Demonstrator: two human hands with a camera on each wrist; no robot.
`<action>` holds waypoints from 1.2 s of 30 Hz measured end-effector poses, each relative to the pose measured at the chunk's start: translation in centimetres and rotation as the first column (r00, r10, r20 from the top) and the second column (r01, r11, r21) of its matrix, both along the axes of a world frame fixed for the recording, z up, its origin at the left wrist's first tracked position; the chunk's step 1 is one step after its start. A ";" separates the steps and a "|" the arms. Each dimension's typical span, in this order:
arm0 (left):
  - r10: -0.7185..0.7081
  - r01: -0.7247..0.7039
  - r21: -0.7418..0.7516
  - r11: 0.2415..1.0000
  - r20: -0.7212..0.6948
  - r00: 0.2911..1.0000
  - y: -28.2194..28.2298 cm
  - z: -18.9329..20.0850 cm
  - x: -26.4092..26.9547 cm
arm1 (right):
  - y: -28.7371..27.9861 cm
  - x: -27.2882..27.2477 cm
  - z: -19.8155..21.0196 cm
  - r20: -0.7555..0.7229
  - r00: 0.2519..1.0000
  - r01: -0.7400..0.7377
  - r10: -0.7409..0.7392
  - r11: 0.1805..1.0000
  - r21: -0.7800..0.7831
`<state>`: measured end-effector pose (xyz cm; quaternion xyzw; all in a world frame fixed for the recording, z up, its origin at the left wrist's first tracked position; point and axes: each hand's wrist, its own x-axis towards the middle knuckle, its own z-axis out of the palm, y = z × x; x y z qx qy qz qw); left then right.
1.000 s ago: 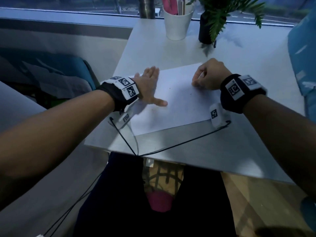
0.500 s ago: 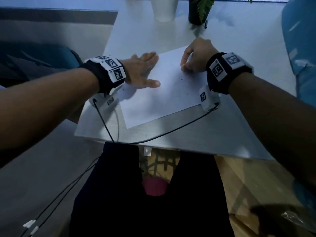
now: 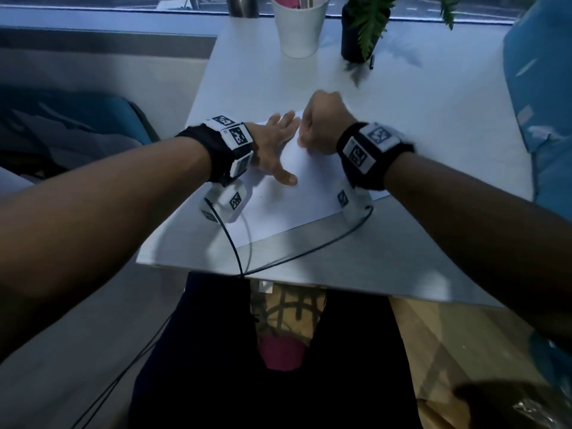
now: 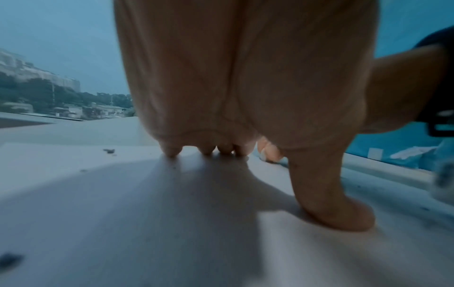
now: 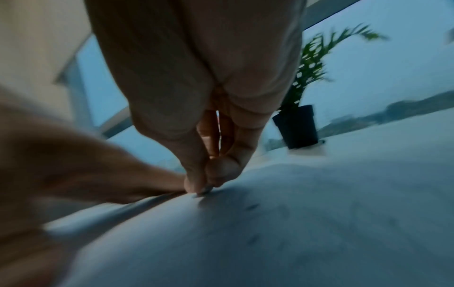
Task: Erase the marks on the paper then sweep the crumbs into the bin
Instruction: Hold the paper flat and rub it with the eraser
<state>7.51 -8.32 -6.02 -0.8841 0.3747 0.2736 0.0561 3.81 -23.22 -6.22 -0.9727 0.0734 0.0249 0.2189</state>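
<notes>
White paper (image 3: 288, 205) lies flat on the tabletop (image 3: 418, 144), pinned by the left hand (image 3: 274, 150) with fingers spread straight, while the right hand (image 3: 322, 122) just beside it is curled, pinching what is probably a small eraser, though blur hides it. To rub well, I would keep the left palm pressing close to the rubbing spot and make short strokes away from it, so the sheet does not buckle. Only the wrist views show the dark crumbs (image 4: 109, 151) beyond the left fingertips (image 4: 172, 150) and the right pinch (image 5: 203, 184) touching the paper; the head view alone shows both hands together.
</notes>
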 end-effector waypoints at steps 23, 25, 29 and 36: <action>0.003 -0.003 -0.019 1.000 0.022 1.000 -0.1 -0.9 0.1 | 1.8 -1.8 2.2 -0.030 0.999 -0.025 0.023 0.995 -0.101; -0.003 0.004 -0.027 1.000 0.013 1.000 0.0 -0.9 0.2 | 2.8 -2.8 2.3 -0.077 0.982 -0.177 0.171 0.981 -0.078; -0.019 0.020 -0.024 1.000 0.044 0.999 0.3 -0.8 -0.2 | -2.7 -1.1 2.1 -0.062 0.992 0.109 -0.111 0.993 -0.033; -0.157 0.132 0.100 0.986 0.315 0.936 0.3 1.0 -2.0 | -4.6 -2.2 1.3 -0.043 0.989 0.144 -0.141 0.985 0.098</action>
